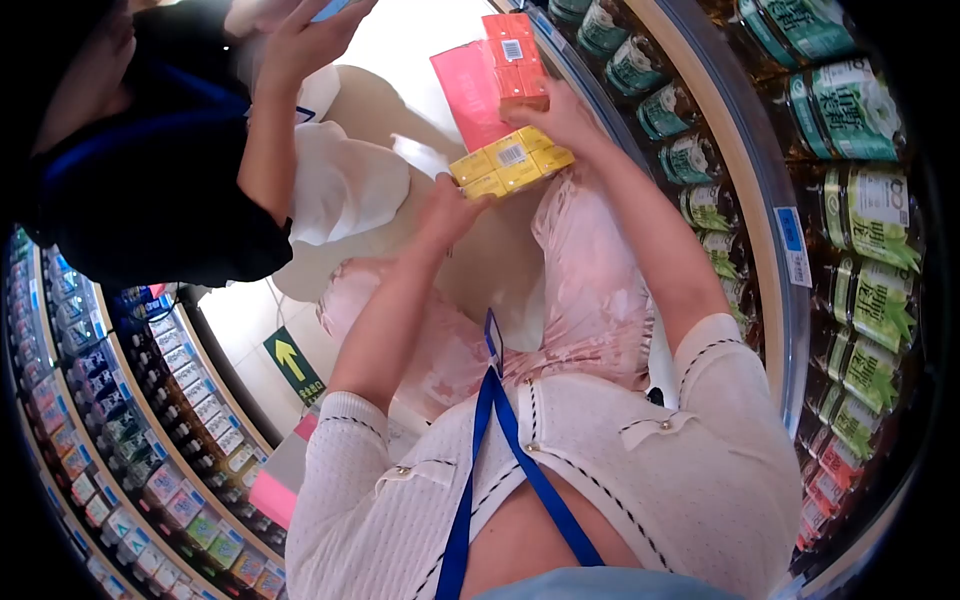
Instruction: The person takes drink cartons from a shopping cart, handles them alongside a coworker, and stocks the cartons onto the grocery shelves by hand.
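My left hand [452,212] is closed on the left end of a shrink-wrapped pack of small yellow boxes [512,160] with a barcode on its face. My right hand [568,118] is curled around the near end of a similar red-orange pack [513,55], just beyond the yellow one. Its palm side is hidden. Under and left of the red-orange pack shows a flat pink box [465,90] with pale lettering. Both packs are in front of my knees, above a pale floor.
Shelves of bottled drinks [865,215] curve close along my right, with a shelf edge [770,240]. A person in black [150,190] is at the left, beside white fabric or plastic [345,180]. Behind are more stocked shelves [170,420] and a floor arrow sign [292,365].
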The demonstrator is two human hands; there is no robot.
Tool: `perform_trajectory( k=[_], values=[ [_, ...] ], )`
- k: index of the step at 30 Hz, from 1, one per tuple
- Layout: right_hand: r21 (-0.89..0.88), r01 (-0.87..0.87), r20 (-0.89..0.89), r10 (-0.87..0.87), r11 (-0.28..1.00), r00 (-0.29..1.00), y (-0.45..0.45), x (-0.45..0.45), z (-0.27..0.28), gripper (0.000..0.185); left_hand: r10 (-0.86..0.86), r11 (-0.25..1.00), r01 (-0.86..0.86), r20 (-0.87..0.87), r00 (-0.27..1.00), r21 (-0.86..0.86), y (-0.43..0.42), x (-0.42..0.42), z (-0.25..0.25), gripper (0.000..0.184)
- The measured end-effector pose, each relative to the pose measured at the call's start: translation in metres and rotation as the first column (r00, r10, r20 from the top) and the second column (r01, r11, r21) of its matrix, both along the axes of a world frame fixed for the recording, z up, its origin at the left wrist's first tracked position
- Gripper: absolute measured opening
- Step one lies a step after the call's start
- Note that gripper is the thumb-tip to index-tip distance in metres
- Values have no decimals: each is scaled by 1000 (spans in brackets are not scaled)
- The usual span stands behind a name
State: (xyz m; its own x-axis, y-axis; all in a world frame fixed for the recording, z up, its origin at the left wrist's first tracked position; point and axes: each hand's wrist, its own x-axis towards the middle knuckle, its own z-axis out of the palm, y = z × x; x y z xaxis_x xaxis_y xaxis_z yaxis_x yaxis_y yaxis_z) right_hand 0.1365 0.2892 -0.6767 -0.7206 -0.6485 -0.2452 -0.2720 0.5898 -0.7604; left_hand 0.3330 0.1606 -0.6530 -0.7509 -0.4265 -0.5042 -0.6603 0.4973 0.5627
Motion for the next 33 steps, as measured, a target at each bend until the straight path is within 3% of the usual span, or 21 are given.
perform_trajectory(
  k=[1, 3, 7, 10, 13, 16, 19, 24, 27, 30, 32, 33],
  values=[
    [8, 104, -78, -103, 995, 992, -11, -2, -1, 83, -4, 999, 4, 4, 1000, -34, 1, 0, 2, 79],
    [-4, 309, -230, -302, 951, 925, -34, -6, -5, 86, -87, 970, 49, -155, 984, -236, -1, 4, -11, 84],
    [184, 366, -383, -276, 912, 882, -67, -11, -29, 90, -297, 878, 165, -240, 924, -450, -5, 11, -29, 86],
    [307, 341, -253, -269, 888, 929, -70, -18, -23, 90, -224, 958, 181, -186, 957, -225, -8, 10, -25, 89],
    [345, 327, -336, -209, 880, 918, -72, -23, -25, 90, -211, 960, 192, -73, 975, -203, -2, 12, -12, 85],
    [359, 254, -306, -145, 898, 941, -59, -34, -27, 91, -132, 969, 96, -148, 980, -227, 4, 20, -21, 81],
    [340, 190, -321, -76, 921, 944, -40, -54, -39, 93, -15, 981, 11, -21, 1000, -192, 7, 20, -12, 77],
    [315, 139, -395, -3, 939, 919, -37, -49, -48, 97, 37, 985, -34, 13, 999, -170, 4, 20, -20, 86],
    [246, 139, -423, -23, 959, 906, -34, -50, -55, 86, -2, 984, -3, -31, 1000, -179, 7, 18, -17, 89],
    [25, 331, -667, -231, 943, 708, -30, -6, -35, 71, -16, 990, 16, -2, 1000, -138, 5, 18, -11, 90],
    [-298, 272, -549, -397, 915, 736, -20, 43, -27, 59, -27, 994, 30, 31, 999, -102, 2, 16, -10, 90],
    [-306, 376, -295, -463, 874, 836, -14, 67, -37, 59, -30, 995, 33, 40, 999, -91, 1, 16, -10, 89]
  ],
)
